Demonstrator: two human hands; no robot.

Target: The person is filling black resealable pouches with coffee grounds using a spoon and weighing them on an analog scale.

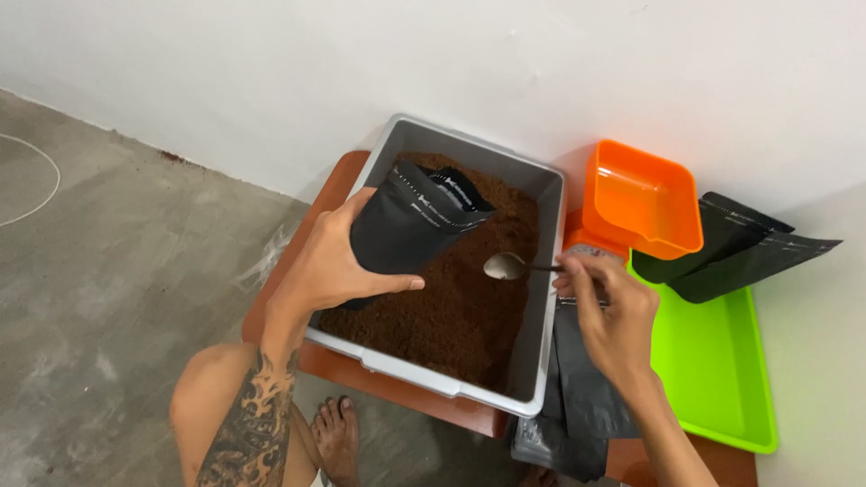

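Observation:
My left hand (336, 261) grips a black stand-up pouch (410, 221), tilted with its open mouth toward the right, over a grey tub (433, 383) filled with brown powder (460, 311). My right hand (606, 311) holds a metal spoon (507, 266) by its handle. The spoon's bowl hovers just above the powder, a little right of the pouch's mouth, and looks empty.
The tub rests on a low reddish-brown table (397, 397) against a white wall. An orange scoop-shaped container (642, 200) stands to the right. Beside it lies a green tray (717, 370) with black pouches (740, 248) on its far end. More dark pouches (577, 406) lie under my right wrist.

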